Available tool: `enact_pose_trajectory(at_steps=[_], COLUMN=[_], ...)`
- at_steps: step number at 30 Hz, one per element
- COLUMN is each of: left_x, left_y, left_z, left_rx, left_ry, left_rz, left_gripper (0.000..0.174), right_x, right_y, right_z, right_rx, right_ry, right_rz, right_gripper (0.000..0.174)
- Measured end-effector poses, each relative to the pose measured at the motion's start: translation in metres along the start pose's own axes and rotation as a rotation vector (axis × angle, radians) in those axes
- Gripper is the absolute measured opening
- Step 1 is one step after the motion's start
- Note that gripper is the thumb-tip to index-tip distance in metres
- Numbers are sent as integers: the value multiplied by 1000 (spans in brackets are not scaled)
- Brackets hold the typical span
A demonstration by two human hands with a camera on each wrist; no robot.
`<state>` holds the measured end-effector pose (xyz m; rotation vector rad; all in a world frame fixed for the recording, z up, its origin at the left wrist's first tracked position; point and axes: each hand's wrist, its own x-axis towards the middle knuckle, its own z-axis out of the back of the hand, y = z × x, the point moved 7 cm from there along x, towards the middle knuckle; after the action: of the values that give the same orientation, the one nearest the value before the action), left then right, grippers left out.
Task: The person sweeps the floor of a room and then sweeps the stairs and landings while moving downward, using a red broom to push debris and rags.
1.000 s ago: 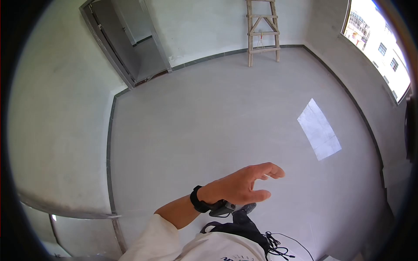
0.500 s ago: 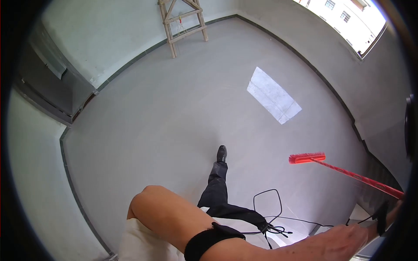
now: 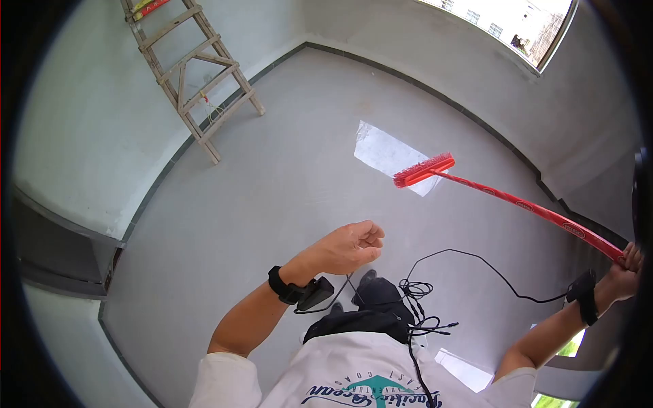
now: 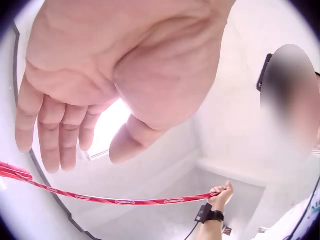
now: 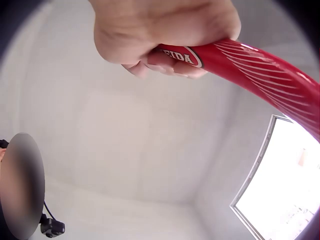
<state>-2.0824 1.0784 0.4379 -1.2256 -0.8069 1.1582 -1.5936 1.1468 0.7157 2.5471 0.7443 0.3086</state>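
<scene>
A red push broom [image 3: 517, 202] is held out at the right of the head view, its bristled head [image 3: 424, 170] raised over the bright patch on the floor. My right hand [image 3: 626, 270] grips the end of its handle; in the right wrist view the fingers wrap round the red handle [image 5: 260, 75] with its white stripes. Before my body hangs my left hand [image 3: 343, 246], holding nothing, its fingers loosely bent. The left wrist view shows its palm [image 4: 120, 65] with the fingers relaxed and the broom beyond them.
A wooden ladder [image 3: 197, 75] leans at the back left wall. Grey floor [image 3: 272, 183] spreads ahead, edged by a dark skirting. Black cables [image 3: 476, 255] hang from the wrist cameras by my waist. A window [image 3: 517, 27] opens at the upper right, and a doorway [image 3: 58, 251] is at the left.
The broom came into view from the right, held in my right hand, and its head swung up and leftward. My left hand crossed toward the right, then came back empty. The view turned right.
</scene>
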Motion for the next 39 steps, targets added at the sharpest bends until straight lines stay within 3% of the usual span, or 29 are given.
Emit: enact_pose_trajectory(at_steps=[1, 3, 4, 5, 7, 11, 12, 13, 14, 15, 17, 19, 21, 24, 26, 28, 33, 35, 39], left_x=[27, 95, 134, 133, 242, 478, 446, 459, 490, 528, 609, 633, 654, 759, 810, 892, 1071, 1128, 1217], left_y=[21, 60, 79, 81, 101, 104, 98, 94, 94, 94, 109, 135, 169, 217, 234, 264, 308, 315, 326], left_z=[26, 73, 91, 107, 123, 151, 122, 121, 140, 157, 197, 214, 229, 282, 326, 360, 449, 472, 517], left_rx=[-56, -109, -140, -182, -115, -670, -671, -938, -1198, -1184, -1347, -1185, -1078, -960, -913, -898, -846, -826, -748], left_ry=[-16, -23, -46, -57, -9, 112, 159, 47, -77, -60, -233, -443, -499, -448, -459, -453, -459, -457, -555], left_rz=[97, 198, 234, 259, 240, 353, 357, 410, 455, 448, 360, 401, 441, 516, 529, 529, 507, 549, 531], left_gripper=[32, 30, 30, 31, 33, 48, 48, 45, 42, 42, 27, 24, 16, 15, 9, 11, 12, 10, 16], right_x=[33, 99, 110, 80, 84, 50, 1, -21, -32, -34, -23, -29, -23, 16, 17, 44, 86, 94, 123], right_y=[-34, -112, -159, -163, -283, -497, -458, -460, -481, -506, -564, -582, -606, -699, -751, -836, -1059, -1146, -1268], right_z=[5, -28, -39, -58, -74, -165, -154, -160, -173, -187, -220, -219, -192, -183, -179, -175, -197, -205, -234], right_rx=[-9, -54, -123, -142, -45, 8, -6, 6, 8, 5, -9, -186, -328, -635, -721, -760, -781, -746, -800], right_ry=[-14, 891, 894, 896, 954, 972, 1016, 1070, 1128, 1178, 1243, 1218, 1246, 1248, 1123, 1001, 882, 680, 724], right_rz=[9, 185, 163, 183, 91, -26, -16, -11, -12, -18, -87, -237, -325, -309, -370, -493, -521, -666, -613], right_gripper=[54, 36, 36, 36, 37, 36, 35, 35, 34, 34, 32, 30, 26, 24, 23, 22, 20, 18, 18])
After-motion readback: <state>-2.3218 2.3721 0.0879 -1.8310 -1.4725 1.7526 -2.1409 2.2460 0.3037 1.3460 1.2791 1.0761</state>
